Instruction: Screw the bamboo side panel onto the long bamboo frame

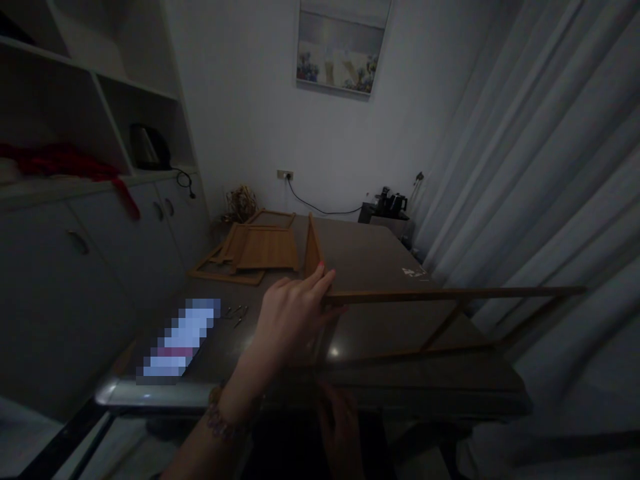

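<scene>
My left hand (pixel 293 320), with a beaded bracelet at the wrist, is closed on the left corner of a thin wooden frame (pixel 450 293). The frame stands on edge over the dark table (pixel 375 260) and its top rail runs right, past the table's edge toward the curtain. A wooden panel (pixel 313 250) rises just behind my fingertips. My right hand (pixel 340 430) is low, below the table's front edge, in deep shadow. Its fingers cannot be made out.
More wooden frames and boards (pixel 250 253) lie at the table's far left. Small metal parts (pixel 237 313) lie near a blurred-out flat object (pixel 180 340). Cabinets and shelves with a kettle (pixel 147 147) stand on the left, and grey curtains (pixel 550 200) hang on the right.
</scene>
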A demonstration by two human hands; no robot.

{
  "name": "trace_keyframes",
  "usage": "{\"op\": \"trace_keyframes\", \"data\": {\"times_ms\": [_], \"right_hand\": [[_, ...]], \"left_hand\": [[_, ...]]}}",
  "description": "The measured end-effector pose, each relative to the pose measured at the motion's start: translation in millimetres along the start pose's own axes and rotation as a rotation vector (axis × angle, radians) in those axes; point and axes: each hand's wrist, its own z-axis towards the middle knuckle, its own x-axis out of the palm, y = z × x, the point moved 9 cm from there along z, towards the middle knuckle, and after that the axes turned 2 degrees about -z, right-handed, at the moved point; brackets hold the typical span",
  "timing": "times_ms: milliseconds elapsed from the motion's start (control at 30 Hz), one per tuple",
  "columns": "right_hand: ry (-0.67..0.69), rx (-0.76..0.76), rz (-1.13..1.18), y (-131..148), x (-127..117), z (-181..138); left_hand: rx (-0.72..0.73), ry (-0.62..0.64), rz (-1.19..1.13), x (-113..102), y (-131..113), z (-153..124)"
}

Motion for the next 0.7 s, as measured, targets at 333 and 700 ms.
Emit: {"op": "trace_keyframes", "data": {"times_ms": [333, 700], "right_hand": [[0.079, -0.178, -0.08, 17, -7, 6], [0.139, -0.255, -0.129, 18, 1, 5]], "left_hand": [[0.014, -0.009, -0.012, 0, 0, -1], [0.007, -0.035, 0.007, -1, 1, -2]]}}
